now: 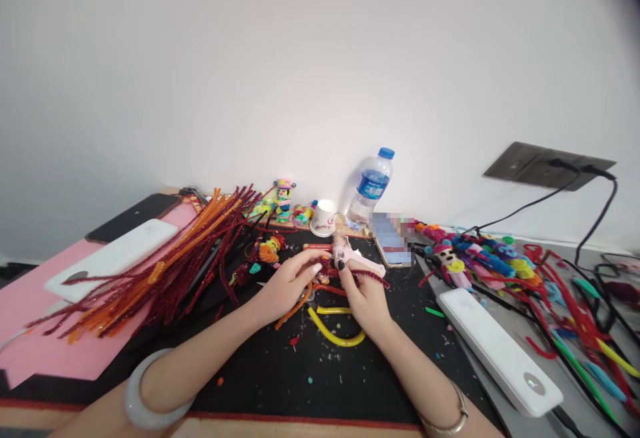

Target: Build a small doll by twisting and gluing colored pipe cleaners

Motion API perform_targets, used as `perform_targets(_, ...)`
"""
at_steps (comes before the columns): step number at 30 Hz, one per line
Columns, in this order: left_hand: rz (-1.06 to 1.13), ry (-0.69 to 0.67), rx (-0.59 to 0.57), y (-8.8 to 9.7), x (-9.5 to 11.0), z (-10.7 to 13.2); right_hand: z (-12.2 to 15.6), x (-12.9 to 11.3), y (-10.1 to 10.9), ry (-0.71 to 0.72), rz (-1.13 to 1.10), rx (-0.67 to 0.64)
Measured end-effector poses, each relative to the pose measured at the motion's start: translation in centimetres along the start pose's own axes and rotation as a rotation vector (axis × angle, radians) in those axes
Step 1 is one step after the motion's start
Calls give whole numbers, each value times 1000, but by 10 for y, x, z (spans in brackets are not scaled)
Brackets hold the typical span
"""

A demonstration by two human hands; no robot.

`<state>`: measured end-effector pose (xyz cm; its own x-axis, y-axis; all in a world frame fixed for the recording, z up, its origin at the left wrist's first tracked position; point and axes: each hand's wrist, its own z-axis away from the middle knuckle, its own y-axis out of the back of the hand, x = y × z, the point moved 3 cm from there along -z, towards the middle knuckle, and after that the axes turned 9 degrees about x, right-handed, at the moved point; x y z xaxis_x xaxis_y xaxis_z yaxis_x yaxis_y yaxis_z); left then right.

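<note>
My left hand (293, 281) and my right hand (367, 297) meet over the black mat, fingers pinched together. Between them is a dark red pipe cleaner (373, 276), one end sticking out past my right hand. The small part at my fingertips is mostly hidden. Just beyond lies a pale pink tool (367, 265) that looks like a glue gun. Below my hands a yellow pipe cleaner (336, 339) curves on the mat, with an orange pipe cleaner (295, 311) beside my left fingers. A small orange and yellow pipe-cleaner figure (269, 249) lies left of them.
Dark red and orange pipe cleaners (165, 271) spread over a pink sheet (45, 338) at left. Along the wall stand a paper cup (324, 218), a water bottle (371, 188) and a phone (393, 241). A white power bank (500, 351) and colourful figures (480, 258) lie right.
</note>
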<state>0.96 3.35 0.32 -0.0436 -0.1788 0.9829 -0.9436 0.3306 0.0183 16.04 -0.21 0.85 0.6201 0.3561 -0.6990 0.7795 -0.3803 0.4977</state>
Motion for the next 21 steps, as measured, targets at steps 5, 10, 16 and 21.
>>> perform_targets(5,30,0,-36,-1,-1,1,-2,3,-1,-27,4,1)
perform_targets(10,139,73,-79,-3,-4,2,-2,6,0,-59,19,13)
perform_targets(16,197,205,-135,-5,-2,4,-3,8,1,-67,36,16)
perform_targets(21,163,169,-125,-6,-1,3,-4,7,0,-59,19,14)
